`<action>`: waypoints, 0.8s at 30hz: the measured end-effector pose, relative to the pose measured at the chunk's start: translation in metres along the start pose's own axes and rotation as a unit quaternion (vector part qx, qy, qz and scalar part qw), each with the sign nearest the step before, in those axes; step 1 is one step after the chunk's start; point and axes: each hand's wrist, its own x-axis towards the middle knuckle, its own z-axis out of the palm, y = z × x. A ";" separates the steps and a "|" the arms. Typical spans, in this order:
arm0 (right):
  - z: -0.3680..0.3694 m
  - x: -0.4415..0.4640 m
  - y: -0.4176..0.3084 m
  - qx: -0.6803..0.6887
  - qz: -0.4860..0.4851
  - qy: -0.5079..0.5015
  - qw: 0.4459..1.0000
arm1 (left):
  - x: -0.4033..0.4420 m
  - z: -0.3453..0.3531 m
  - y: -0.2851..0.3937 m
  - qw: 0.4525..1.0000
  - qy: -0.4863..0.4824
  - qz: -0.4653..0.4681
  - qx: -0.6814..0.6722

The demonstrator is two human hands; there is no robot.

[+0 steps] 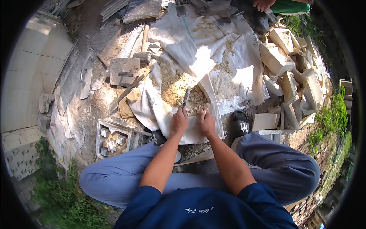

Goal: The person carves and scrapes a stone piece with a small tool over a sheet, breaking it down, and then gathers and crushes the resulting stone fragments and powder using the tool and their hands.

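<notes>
My left hand (179, 121) is closed round the lower end of a narrow tool (186, 96), which points away from me over a patch of crumbly tan material. Just to its right, my right hand (206, 122) has its fingers curled at the near edge of the rubble (196, 100); whatever it grips is too small to make out. Both hands are over a white sheet (158, 112) spread between my feet. Yellowish powder (173, 89) lies in a heap left of the rubble.
A hammer (143, 57), a square plate with a handle (124, 71) and a patterned mold (114, 139) are at left. Pale cast blocks (276, 59) are piled at right. Another person's hand (263, 4) shows at the top right. My sandalled feet flank the sheet.
</notes>
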 end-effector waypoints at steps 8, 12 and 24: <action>-0.003 -0.007 -0.002 0.005 0.012 -0.005 1.000 | 0.007 0.006 0.001 0.998 -0.051 -0.017 0.024; -0.005 -0.002 -0.005 -0.004 0.007 -0.002 1.000 | 0.008 0.008 0.005 0.998 -0.041 -0.020 0.040; -0.003 -0.001 0.001 -0.012 0.023 -0.010 1.000 | 0.002 0.004 0.005 0.998 -0.037 -0.030 0.042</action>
